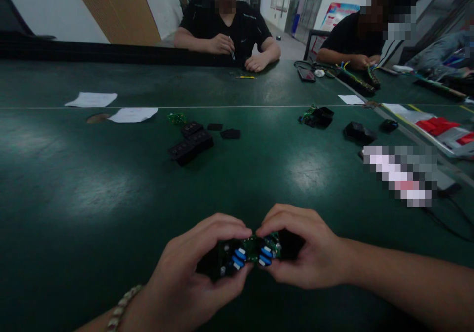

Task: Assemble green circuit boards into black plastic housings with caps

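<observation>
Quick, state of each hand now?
Left hand: closed, holding the left end of the circuit-board assembly.
Right hand: closed, holding its right end.

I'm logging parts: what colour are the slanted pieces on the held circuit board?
The slanted pieces are blue and white, clearest in the head view.

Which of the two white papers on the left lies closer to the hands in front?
The right-hand paper: it lies just this side of the pale seam; the left-hand paper lies beyond it.
</observation>
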`<state>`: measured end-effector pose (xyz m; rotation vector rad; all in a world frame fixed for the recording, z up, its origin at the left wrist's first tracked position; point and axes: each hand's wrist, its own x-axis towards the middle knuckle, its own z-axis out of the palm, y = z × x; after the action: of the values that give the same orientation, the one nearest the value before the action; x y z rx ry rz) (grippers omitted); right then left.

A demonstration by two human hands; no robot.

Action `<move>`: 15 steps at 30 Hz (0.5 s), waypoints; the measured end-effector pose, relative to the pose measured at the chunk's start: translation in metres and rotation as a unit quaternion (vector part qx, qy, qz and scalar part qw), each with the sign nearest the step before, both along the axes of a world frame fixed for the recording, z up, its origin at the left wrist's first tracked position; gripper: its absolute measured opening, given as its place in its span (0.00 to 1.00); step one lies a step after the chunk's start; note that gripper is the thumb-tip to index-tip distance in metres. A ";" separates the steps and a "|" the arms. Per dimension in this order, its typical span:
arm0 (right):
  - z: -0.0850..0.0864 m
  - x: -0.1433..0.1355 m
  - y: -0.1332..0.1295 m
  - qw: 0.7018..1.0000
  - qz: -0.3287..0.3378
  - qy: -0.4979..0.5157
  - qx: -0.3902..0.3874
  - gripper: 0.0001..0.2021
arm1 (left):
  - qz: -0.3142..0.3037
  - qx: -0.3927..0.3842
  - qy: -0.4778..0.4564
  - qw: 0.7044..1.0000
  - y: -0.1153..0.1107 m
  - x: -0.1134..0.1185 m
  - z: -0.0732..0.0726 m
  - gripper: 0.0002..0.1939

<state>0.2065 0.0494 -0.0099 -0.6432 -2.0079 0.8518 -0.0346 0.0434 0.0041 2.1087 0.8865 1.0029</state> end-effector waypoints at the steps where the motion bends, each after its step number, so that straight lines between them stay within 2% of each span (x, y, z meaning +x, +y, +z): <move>1: 0.000 0.000 0.000 1.000 0.000 0.000 0.000 0.18 | 0.000 -0.001 -0.002 1.000 0.000 0.000 0.000 0.23; 15: 0.001 0.001 -0.001 1.000 -0.007 0.003 -0.013 0.19 | 0.017 -0.006 0.006 1.000 -0.003 -0.001 0.000 0.22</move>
<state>0.2071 0.0489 -0.0091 -0.6689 -1.9874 0.8712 -0.0359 0.0408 0.0043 2.0980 0.9358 1.0002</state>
